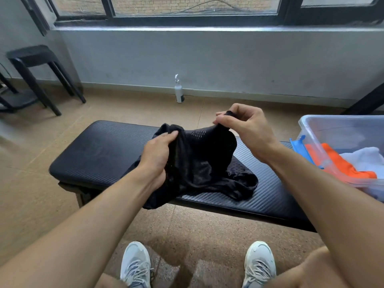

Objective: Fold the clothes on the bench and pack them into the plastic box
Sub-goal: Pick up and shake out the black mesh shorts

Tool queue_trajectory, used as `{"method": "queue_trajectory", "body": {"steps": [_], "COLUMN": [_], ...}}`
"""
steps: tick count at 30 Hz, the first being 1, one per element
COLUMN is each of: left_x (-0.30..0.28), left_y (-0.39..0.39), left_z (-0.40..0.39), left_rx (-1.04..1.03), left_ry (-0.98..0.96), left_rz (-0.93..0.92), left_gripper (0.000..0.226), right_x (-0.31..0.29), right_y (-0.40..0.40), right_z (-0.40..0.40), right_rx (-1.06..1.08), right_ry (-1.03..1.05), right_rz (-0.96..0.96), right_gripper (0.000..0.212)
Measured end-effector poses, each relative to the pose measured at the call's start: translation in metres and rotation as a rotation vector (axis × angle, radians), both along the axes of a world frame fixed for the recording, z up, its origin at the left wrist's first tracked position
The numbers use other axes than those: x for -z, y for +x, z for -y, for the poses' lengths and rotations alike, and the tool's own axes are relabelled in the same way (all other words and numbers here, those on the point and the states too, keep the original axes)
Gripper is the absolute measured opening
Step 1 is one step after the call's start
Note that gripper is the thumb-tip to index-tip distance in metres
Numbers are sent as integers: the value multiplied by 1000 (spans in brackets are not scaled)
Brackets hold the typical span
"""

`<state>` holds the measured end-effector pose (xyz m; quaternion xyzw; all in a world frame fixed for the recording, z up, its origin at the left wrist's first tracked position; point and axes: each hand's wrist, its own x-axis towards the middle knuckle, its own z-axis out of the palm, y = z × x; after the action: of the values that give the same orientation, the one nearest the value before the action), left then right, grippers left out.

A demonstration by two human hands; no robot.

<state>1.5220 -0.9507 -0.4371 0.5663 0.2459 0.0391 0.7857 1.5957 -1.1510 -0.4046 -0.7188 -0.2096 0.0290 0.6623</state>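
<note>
Both hands grip a black mesh garment (199,161) over the bench (93,150): left hand (160,154) bunching, right hand (243,129) fingers pinching. No readable writing.

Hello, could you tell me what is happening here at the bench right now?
A person standing at the black bench holds a black mesh garment in both hands: the left hand grips one bunched side, the right hand pinches an edge lifted higher. It is not yet folded. The plastic box to the right already holds orange and white clothes.
</note>
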Motion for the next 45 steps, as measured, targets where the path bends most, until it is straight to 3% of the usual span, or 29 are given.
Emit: {"method": "queue_trajectory", "body": {"steps": [5, 9, 12, 17, 22, 26, 30, 33, 36, 38, 42, 45], "left_x": [-3, -10, -13, -16, -15, -15, -17, -29, -44, -51, -59, -61], "left_y": [1, -3, -7, -18, -29, -31, -32, -33, -37, -41, -46, -45], "left_z": [-1, 3, 8, 20, 35, 38, 26, 8, -12, -22, -24, -20], "left_rx": [-118, -38, 45, 208, 169, 96, 219, 402, 606, 689, 606, 484], "left_ry": [125, 56, 21, -36, -145, -62, 302, 344, 142, 19, -52, -32], "left_rz": [29, 26, 35, 70, 168, 181, 214, 230, 241, 243, 287, 276], "left_gripper": [22, 25, 28, 28, 39, 26, 16, 16, 15, 15, 16, 15], "right_x": [-9, -11, -10, -7, -7, -5, -8, -17, -23, -27, -42, -49], "right_y": [-14, -19, -21, -24, -25, -28, -25, -28, -38, -47, -64, -68], "right_z": [0, -3, -6, -11, -11, -15, -12, -7, -9, -12, -8, -4], "right_rx": [-206, -414, -466, -365, -182, -89, -192, -369, -529, -617, -842, -1012], "right_ry": [-189, -318, -473, -536, -450, -475, -610, -725, -830, -754, -585, -391], "right_rz": [64, 59, 143, 283, 321, 407, 403, 256, 267, 306, 40, -172], "right_gripper": [19, 5, 16, 25, 28, 27, 51, 50, 42, 28, 6, 20]}}
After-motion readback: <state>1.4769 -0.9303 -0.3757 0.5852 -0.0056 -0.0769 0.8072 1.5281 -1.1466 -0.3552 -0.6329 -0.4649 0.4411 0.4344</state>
